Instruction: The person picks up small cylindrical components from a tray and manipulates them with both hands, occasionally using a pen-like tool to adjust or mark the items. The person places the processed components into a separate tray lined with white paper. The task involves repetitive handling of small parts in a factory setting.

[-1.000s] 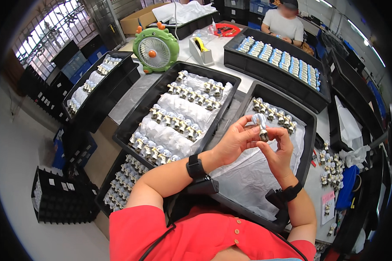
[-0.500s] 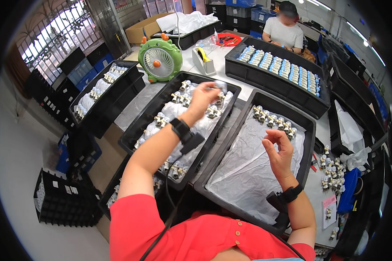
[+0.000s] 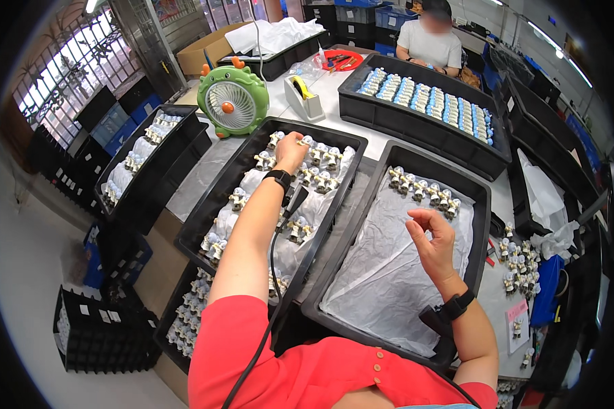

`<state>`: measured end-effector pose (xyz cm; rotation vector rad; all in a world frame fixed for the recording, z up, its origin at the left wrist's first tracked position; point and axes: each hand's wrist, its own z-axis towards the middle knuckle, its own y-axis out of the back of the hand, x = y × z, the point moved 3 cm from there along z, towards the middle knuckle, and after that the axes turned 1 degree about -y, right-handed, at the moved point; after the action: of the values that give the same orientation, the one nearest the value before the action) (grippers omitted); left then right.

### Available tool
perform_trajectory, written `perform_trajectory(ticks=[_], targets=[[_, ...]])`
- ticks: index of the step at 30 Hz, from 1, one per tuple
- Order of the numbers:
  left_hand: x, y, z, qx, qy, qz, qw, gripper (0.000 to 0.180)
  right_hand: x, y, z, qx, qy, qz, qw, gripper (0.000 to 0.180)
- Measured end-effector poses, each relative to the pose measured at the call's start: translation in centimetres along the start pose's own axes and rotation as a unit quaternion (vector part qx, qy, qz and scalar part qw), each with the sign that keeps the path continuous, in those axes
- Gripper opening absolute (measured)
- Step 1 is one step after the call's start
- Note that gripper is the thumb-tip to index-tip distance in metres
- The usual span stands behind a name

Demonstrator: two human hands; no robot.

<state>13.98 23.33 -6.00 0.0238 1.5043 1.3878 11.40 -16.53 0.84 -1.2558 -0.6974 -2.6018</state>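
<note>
My left hand [image 3: 290, 153] is over the far end of the left-hand black tray [image 3: 188, 240], its fingers closed at a small figurine [image 3: 307, 141] with a pale blue-grey top; the palm hides part of the grip. More small white, gold and dark figurines [image 3: 324, 182] lie around it on white tissue. My right hand [image 3: 432, 237] hovers over the right-hand black tray [image 3: 483, 225], thumb and curved fingers apart, nothing between them. Just beyond it, a row of several similar figurines [image 3: 419, 189] lies on the sheet of white tissue [image 3: 382, 273] lining that tray.
A green fan [image 3: 232, 102] and a tape dispenser [image 3: 304, 99] stand behind the trays. At the back is a black tray [image 3: 416, 126] of blue-and-white figurines, with a person [image 3: 430, 44] beyond. Loose figurines [image 3: 522, 267] lie on the table at right. A cable [image 3: 273, 273] runs along my left arm.
My left hand has moved left and a little lower within the left-hand tray; the figurine it held blurred at the right is no longer there. My right hand stays nearly still. The view has shifted slightly.
</note>
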Motion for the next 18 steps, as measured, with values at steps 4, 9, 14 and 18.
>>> perform_trajectory(ticks=[4, 9, 14, 18], targets=[[0.5, -0.5, 0.2, -0.013, -0.029, 0.023, 0.999, 0.032, -0.2, -0.2, 0.0, 0.007, -0.011, -0.003, 1.000, 0.013], [3.1, -0.8, 0.9, -0.035, -0.040, 0.007, 0.999, 0.034, -0.2, -0.3, 0.1, 0.012, -0.022, 0.009, 1.000, 0.011], [2.3, -1.3, 1.0, 0.003, -0.067, -0.027, 0.997, 0.035, 0.0, -0.2, 0.3, 0.002, -0.023, 0.014, 1.000, 0.010], [2.0, -2.3, 1.6, 0.024, -0.090, -0.027, 0.995, 0.037, 0.0, 0.0, 0.3, 0.004, -0.020, 0.017, 1.000, 0.010]])
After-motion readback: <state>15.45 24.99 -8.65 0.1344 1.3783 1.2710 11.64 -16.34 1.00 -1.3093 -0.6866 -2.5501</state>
